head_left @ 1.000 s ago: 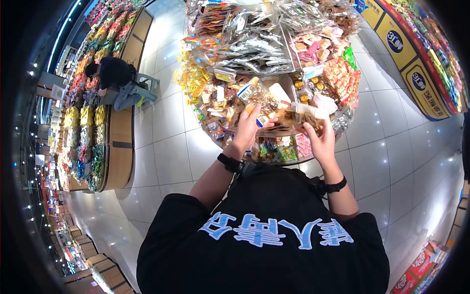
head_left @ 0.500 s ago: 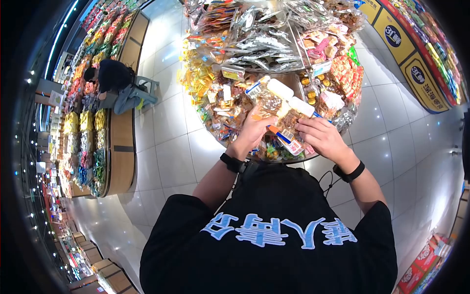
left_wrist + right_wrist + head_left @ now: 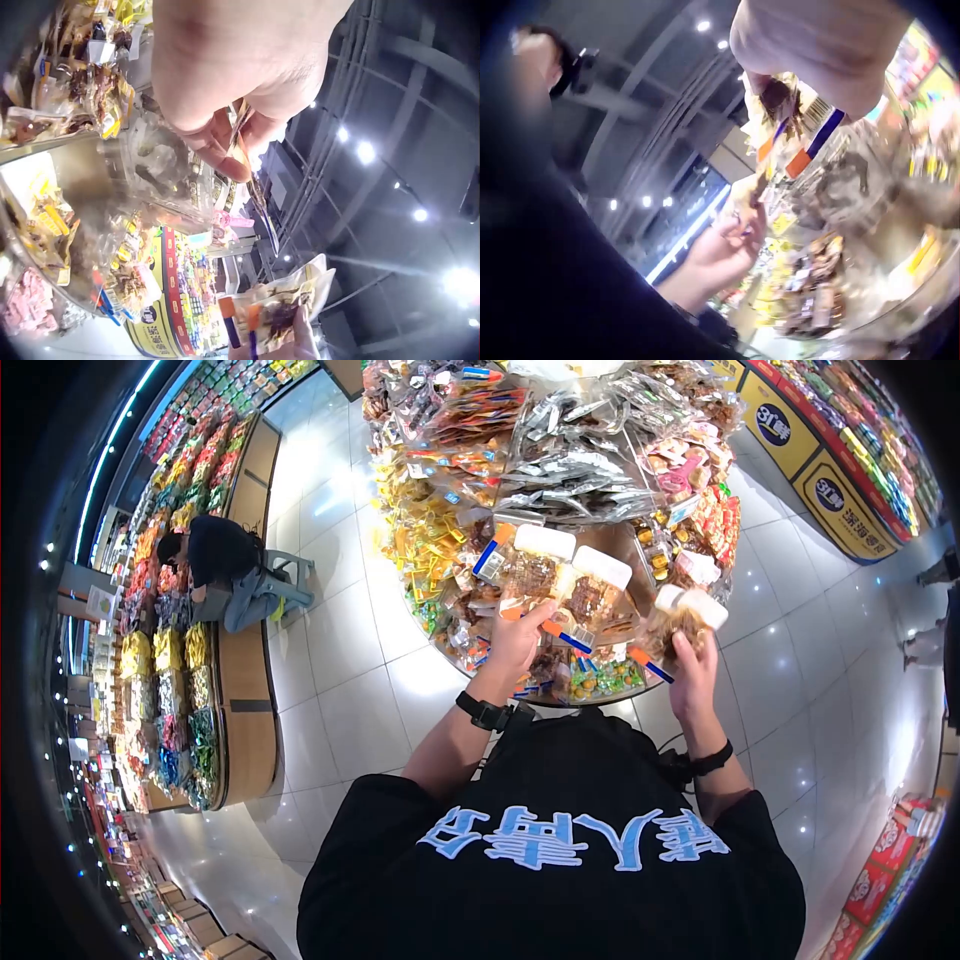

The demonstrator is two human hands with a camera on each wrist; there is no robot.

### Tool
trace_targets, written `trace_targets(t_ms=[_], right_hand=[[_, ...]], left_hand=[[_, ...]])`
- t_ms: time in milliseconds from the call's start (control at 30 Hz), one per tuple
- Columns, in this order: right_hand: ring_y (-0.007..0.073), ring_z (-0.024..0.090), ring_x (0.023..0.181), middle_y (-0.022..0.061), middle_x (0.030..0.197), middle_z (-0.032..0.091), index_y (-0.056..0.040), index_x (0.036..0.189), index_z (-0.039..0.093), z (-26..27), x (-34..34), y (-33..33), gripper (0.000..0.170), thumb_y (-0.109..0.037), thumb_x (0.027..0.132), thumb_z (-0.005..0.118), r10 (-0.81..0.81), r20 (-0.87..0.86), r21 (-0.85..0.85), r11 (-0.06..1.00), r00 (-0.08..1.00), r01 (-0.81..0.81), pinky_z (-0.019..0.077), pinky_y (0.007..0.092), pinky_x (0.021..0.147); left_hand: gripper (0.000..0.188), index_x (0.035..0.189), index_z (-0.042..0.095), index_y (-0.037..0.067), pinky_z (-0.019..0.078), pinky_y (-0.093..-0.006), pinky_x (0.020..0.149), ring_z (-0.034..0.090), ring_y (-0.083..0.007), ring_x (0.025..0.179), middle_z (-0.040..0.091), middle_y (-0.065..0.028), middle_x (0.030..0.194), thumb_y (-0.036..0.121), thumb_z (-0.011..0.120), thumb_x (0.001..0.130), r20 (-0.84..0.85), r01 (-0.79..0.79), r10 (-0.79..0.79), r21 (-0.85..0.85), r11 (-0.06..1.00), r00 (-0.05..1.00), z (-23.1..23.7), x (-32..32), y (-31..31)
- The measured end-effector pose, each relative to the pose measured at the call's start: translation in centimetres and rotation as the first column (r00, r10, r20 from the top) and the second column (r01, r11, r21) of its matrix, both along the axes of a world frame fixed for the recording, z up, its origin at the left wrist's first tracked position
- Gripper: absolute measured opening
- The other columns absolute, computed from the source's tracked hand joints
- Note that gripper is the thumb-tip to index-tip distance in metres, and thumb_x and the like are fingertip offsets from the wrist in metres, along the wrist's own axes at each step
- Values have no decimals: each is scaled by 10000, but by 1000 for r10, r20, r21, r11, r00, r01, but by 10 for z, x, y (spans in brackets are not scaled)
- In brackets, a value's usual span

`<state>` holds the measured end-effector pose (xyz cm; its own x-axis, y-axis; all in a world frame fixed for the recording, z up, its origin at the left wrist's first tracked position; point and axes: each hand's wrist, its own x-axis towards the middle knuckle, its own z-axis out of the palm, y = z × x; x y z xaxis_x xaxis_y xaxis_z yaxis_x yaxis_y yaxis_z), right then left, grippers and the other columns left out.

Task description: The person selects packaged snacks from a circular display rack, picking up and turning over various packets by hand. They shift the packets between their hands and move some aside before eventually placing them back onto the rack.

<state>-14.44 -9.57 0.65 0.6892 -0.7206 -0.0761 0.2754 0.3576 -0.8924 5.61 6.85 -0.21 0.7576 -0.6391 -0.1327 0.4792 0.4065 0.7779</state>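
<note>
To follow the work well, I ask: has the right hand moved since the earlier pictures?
Yes. Judged against the round display stand, the right hand has moved rightward.

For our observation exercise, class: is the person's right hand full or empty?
Full: the right hand pinches clear snack packaging, its thumb pressed over the front.

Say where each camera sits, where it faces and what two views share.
On the head, facing down over the display: left hand, right hand, black shirt.
On the left wrist, facing past its hand to display and ceiling; right hand beyond.
On the right wrist, likewise; left hand beyond.
Both wrist views share ceiling and hands.
</note>
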Motion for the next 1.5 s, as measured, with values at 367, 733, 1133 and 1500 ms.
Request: trace_targets(t_ms=[367,733,1133,1500], right_hand=[[164,613,1079,92,1211,611,-28,1312,464,-3,74,105,383,-67,953,591,-46,2,219,975,999,44,504,330,940],[152,639,1007,71,1113,658,-21,1175,561,-1,94,128,245,-110,949,594,108,120,445,883,987,-151,534,327,900],[242,609,1131,111,1249,615,-34,1304,507,-16,43,66,379,-210,973,565,-109,169,466,885,980,18,489,418,1000],[220,607,1115,102,1239,614,-31,1289,522,-19,-4,-6,362,-195,970,573,-12,192,477,875,981,-82,508,407,964]], left_hand=[[311,1236,513,29,548,-284,751,644,-131,923,638,-83,1110,138,597,958,-83,159,-157,13,987,984,-2,24,68],[287,1233,492,-28,512,-359,942,609,-189,1092,596,-126,1218,51,554,964,100,256,-263,73,964,960,-9,31,80],[288,1155,534,-51,478,-381,979,617,-229,1062,619,-133,1140,197,447,1037,80,107,-108,8,994,991,-17,26,58],[68,936,619,-52,602,-392,818,675,-222,869,645,-102,898,11,618,911,11,-188,188,-26,982,982,-1,-36,-34]])
